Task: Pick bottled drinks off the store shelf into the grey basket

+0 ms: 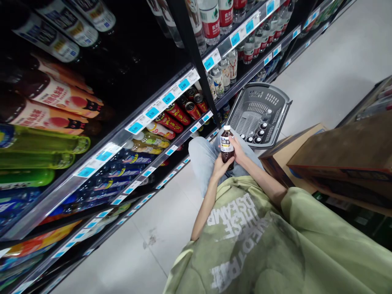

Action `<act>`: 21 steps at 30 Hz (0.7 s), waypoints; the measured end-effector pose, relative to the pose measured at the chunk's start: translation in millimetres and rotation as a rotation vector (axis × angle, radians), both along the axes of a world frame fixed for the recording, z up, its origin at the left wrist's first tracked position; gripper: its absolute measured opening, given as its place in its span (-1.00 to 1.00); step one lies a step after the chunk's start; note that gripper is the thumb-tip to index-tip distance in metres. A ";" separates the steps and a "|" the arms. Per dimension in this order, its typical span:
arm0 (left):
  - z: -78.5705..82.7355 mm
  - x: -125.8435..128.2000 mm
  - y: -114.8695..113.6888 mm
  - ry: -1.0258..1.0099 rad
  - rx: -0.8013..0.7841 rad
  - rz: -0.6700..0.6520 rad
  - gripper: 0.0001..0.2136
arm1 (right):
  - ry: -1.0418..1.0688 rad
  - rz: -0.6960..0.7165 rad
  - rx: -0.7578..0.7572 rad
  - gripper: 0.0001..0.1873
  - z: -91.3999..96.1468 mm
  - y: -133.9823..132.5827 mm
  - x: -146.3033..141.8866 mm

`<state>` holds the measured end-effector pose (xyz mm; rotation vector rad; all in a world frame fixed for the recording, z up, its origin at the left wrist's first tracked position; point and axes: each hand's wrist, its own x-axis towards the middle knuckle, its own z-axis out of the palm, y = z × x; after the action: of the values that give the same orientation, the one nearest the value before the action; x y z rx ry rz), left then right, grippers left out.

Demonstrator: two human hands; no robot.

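Observation:
A dark tea bottle point(227, 145) with a white cap and a white label stands nearly upright in front of my knees. My left hand point(221, 165) is closed round its lower part. Higher up, my right hand point(239, 152) grips the bottle's right side by the label. Just beyond my knees, a grey shopping basket point(283, 104) rests on the floor. Several dark-capped bottles point(259, 134) and a clear bottle point(266, 116) are inside it. Part of the bottle is covered by my fingers.
Drink shelves point(165, 98) with price tags run along the left, holding peach-labelled bottles point(61, 96), red cans point(173, 120) and water bottles point(211, 24). Cardboard boxes point(339, 151) are stacked close on the right. Pale floor tiles point(324, 69) stretch beyond the basket.

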<state>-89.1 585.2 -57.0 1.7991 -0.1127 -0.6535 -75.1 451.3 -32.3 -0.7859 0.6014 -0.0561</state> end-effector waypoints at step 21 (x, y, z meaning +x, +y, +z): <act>-5.9 -3.0 -3.1 0.001 -0.064 0.014 -0.34 | 0.016 0.098 0.055 -0.51 5.6 -6.2 1.2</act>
<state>-92.1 582.1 -62.9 1.7365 -0.1193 -0.6341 -73.9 445.1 -26.7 -0.7622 0.5762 0.0563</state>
